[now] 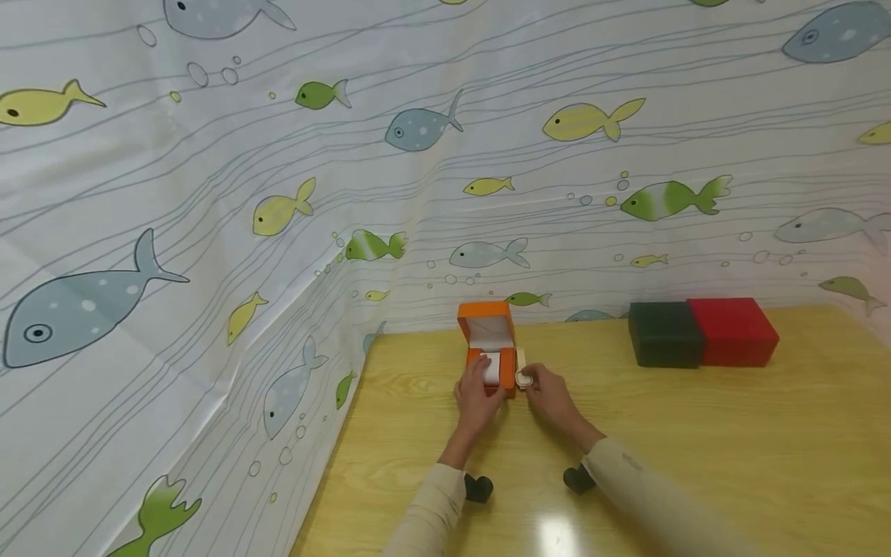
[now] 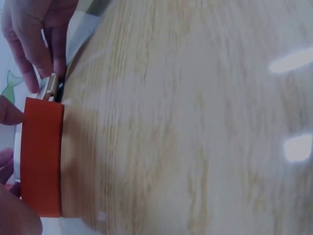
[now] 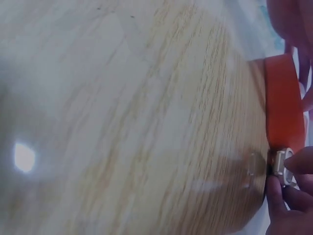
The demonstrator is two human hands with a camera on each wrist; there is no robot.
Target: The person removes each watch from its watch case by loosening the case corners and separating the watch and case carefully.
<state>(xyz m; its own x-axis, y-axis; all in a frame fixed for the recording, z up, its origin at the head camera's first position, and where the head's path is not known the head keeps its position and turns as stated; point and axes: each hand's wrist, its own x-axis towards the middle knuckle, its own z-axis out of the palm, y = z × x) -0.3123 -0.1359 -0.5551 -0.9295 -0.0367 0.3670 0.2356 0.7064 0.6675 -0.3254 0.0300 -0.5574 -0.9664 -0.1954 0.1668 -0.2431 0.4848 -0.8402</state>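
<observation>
An orange watch box [image 1: 507,370] stands on the table with its lid raised at the back. A white cushion [image 1: 493,370] sits inside it. My left hand [image 1: 479,404] holds the box at its front, thumb [image 2: 9,111] at the rim and fingers reaching over the cushion, partly covering it. Right beside the box, on its right, is a wristwatch [image 1: 524,378] with a round pale face and a light strap. My right hand [image 1: 552,394] pinches this watch by its case, and in the right wrist view the case [image 3: 280,162] shows between thumb and fingers.
A dark green box [image 1: 667,334] and a red box [image 1: 735,333] stand together at the back right of the wooden table [image 1: 696,456]. A fish-patterned sheet [image 1: 334,178] rises behind the table and along its left side. Dark wrist mounts [image 1: 478,488] hang under both forearms.
</observation>
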